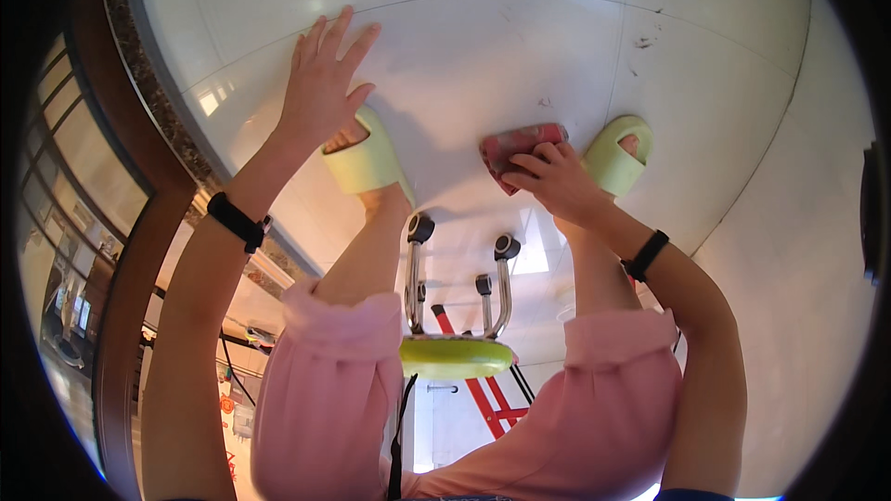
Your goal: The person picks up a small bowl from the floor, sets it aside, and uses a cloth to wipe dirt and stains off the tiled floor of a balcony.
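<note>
Fingers spread, my left hand (pixel 324 80) is above the white tiled floor (pixel 459 49), near the slipper on my left foot, and holds nothing. Whether its fingertips touch the tile I cannot tell. My right hand (pixel 560 181) has its fingers on a folded red and grey patterned cloth (pixel 525 146), which lies on the floor between my feet. Part of the cloth is hidden under the fingers. Dark smudges (pixel 642 43) mark the tiles beyond the cloth. A black band circles each wrist.
Pale green slippers (pixel 362 163) are on my feet. Between my legs is a low stool with a green seat (pixel 456 358) and chrome legs on casters (pixel 507 246). A red metal frame (pixel 480 400) stands behind it. Along the left runs a brown door frame (pixel 150 250) with a dark stone sill (pixel 163 90).
</note>
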Demonstrator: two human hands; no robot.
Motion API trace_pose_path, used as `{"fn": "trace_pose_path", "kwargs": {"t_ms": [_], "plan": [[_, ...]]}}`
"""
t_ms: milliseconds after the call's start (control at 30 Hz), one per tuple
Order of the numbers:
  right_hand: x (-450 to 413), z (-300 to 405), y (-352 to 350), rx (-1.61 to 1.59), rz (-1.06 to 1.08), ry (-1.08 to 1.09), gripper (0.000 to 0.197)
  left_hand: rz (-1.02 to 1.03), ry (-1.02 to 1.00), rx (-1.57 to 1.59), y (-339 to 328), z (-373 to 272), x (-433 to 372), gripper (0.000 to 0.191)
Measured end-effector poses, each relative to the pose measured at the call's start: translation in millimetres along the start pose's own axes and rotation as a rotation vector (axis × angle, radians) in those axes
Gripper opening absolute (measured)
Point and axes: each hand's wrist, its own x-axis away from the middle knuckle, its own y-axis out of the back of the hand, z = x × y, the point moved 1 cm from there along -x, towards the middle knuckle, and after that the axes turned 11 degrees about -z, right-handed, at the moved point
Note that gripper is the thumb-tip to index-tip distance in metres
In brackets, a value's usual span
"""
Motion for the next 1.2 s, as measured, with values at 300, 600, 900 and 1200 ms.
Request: {"fn": "trace_pose_path", "kwargs": {"t_ms": [300,600,900,1200], "plan": [[-22.7,-48.7,-20.8,0.242,-0.117,0.321,0.03,-0.068,0.015,-0.005,-33.8,6.6,1.0,0.072],[-143.7,-82.4,71.0,0.268,-0.733,-0.048,0.036,0.146,0.108,-0.058,-16.3,-18.9,23.5,0.071],[-7.1,17.6,-48.6,0.02,-0.153,0.434,0.025,-0.023,0.156,0.124,-28.6,-18.1,53.0,0.056],[-88.7,-75.8,-9.4,0.39,-0.601,0.289,0.035,-0.211,0.103,0.294,-33.3,-34.5,79.9,0.039]]}}
